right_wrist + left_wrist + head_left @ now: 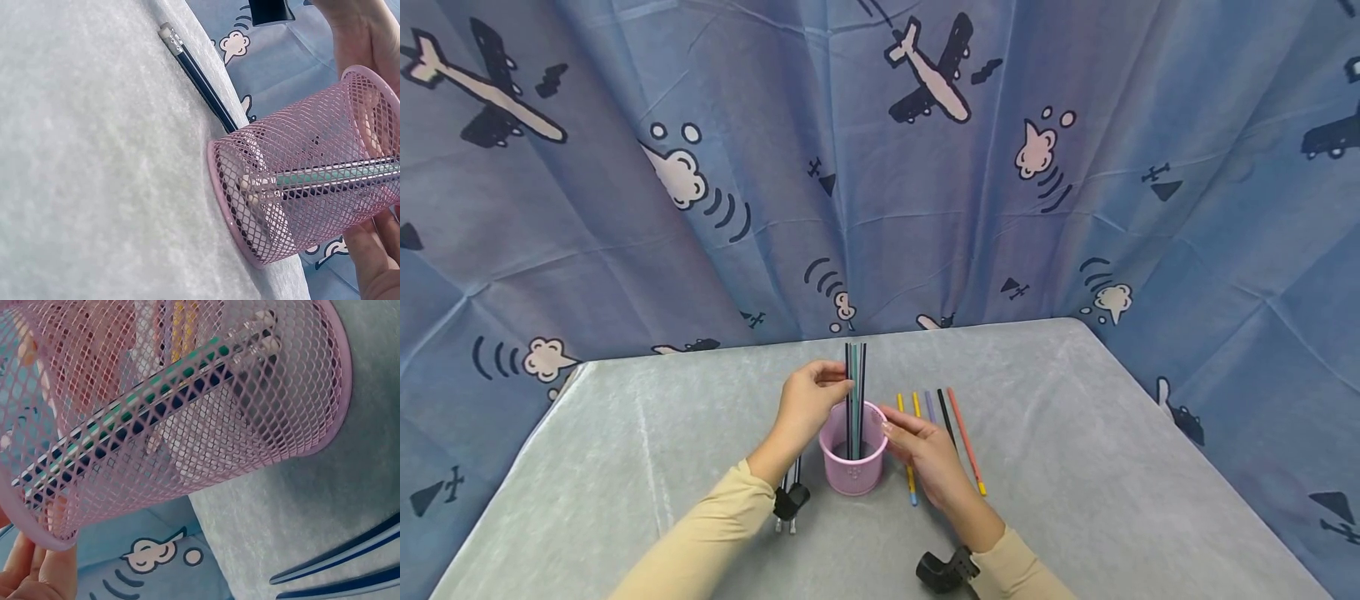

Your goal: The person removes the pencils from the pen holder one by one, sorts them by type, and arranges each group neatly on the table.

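A pink mesh pencil cup [852, 477] stands upright on the table between both hands. Several dark and green striped pencils [855, 400] rise out of it, and their eraser ends [265, 337] show through the mesh near its base. My left hand [811, 404] pinches these pencils above the rim, thumb in front and fingers behind. At the cup's right side, my right hand [928, 458] holds the upper wall near the rim, with its thumb toward me. In the right wrist view, fingers [372, 250] curve beside the cup's mouth.
Two dark striped pencils [793, 475] lie left of the cup, partly covered by the left wrist's black camera [792, 502]. On the right lie yellow pencils [911, 479], a purple one [930, 406], a black one [946, 415] and a red one [966, 437]. A patterned curtain [880, 208] hangs behind the table.
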Motion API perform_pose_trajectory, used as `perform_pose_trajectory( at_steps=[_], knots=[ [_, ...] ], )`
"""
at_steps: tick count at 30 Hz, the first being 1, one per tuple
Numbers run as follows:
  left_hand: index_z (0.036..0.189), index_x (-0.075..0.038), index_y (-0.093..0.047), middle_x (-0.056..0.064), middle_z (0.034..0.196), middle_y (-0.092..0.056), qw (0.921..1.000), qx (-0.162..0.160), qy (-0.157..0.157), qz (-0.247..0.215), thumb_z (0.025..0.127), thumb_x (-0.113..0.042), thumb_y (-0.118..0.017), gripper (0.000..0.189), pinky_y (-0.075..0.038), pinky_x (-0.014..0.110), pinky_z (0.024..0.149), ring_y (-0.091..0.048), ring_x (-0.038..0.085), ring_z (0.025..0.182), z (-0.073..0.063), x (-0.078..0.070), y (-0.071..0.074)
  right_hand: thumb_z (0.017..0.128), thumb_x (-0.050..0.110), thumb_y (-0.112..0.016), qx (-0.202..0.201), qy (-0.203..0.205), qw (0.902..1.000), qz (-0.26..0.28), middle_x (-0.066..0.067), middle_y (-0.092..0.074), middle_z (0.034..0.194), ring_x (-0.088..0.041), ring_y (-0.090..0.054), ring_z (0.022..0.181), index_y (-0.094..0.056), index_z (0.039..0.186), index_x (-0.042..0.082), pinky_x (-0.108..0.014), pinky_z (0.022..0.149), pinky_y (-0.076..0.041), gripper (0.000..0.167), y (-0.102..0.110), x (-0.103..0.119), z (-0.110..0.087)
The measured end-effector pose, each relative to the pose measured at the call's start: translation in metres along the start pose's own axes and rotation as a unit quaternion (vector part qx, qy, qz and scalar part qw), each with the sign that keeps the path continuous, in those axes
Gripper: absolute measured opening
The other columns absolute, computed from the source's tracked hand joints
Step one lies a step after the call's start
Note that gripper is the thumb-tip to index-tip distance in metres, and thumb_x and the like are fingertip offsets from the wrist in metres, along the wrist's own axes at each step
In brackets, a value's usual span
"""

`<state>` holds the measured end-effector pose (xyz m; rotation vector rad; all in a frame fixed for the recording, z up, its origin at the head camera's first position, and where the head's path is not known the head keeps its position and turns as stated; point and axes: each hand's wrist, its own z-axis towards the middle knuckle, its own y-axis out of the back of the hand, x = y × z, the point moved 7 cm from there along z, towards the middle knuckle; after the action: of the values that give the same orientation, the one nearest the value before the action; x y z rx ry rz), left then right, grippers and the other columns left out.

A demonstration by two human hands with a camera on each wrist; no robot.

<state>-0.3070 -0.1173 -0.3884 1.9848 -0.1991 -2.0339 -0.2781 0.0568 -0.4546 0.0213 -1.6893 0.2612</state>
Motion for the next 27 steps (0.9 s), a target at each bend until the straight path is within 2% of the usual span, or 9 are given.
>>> perform_pose_trajectory(
  at_steps=[8, 13, 20, 27],
  knots=[
    [0.106, 0.003, -0.069, 0.019, 0.101, -0.072, 0.9998, -0.011, -0.005, -0.013, 0.088, -0.005, -0.071, 0.020, -0.063, 0.031, 0.080, -0.068, 0.019, 0.087, 0.000, -0.001, 0.000, 0.095, 0.009, -0.063, -0.001, 0.007, 1.0000, -0.002, -0.023, -0.058, 0.138, -0.010, -0.067, 0.111, -0.056, 0.134, -0.008, -0.028, 0.097, -0.057, 0.044, 0.000, 0.000, 0.001],
    [0.105, 0.002, -0.070, 0.018, 0.100, -0.072, 0.9996, -0.021, -0.008, -0.018, 0.087, -0.006, -0.071, 0.020, -0.063, 0.030, 0.079, -0.068, 0.018, 0.087, -0.001, -0.004, 0.004, 0.095, 0.008, -0.063, -0.001, 0.007, 1.0000, -0.004, -0.021, -0.059, 0.138, -0.010, -0.067, 0.111, -0.057, 0.134, -0.007, -0.027, 0.095, -0.057, 0.042, 0.000, 0.000, 0.001],
    [0.106, 0.004, -0.068, 0.020, 0.102, -0.072, 0.9976, -0.031, -0.026, -0.056, 0.088, -0.004, -0.071, 0.020, -0.062, 0.027, 0.080, -0.068, 0.015, 0.087, -0.003, -0.021, 0.016, 0.095, 0.006, -0.062, -0.008, -0.003, 1.0000, 0.001, -0.021, -0.059, 0.137, -0.015, -0.066, 0.114, -0.057, 0.134, -0.006, -0.024, 0.093, -0.058, 0.042, 0.000, 0.000, 0.002],
    [0.108, 0.004, -0.068, 0.021, 0.104, -0.071, 0.9954, -0.042, -0.042, -0.075, 0.088, -0.003, -0.072, 0.022, -0.062, 0.022, 0.078, -0.068, 0.012, 0.087, -0.007, -0.035, 0.028, 0.095, 0.005, -0.062, -0.010, -0.001, 0.9999, 0.003, -0.021, -0.060, 0.136, -0.017, -0.066, 0.115, -0.058, 0.133, -0.007, -0.035, 0.100, -0.055, 0.041, -0.001, 0.001, 0.001]
  ],
)
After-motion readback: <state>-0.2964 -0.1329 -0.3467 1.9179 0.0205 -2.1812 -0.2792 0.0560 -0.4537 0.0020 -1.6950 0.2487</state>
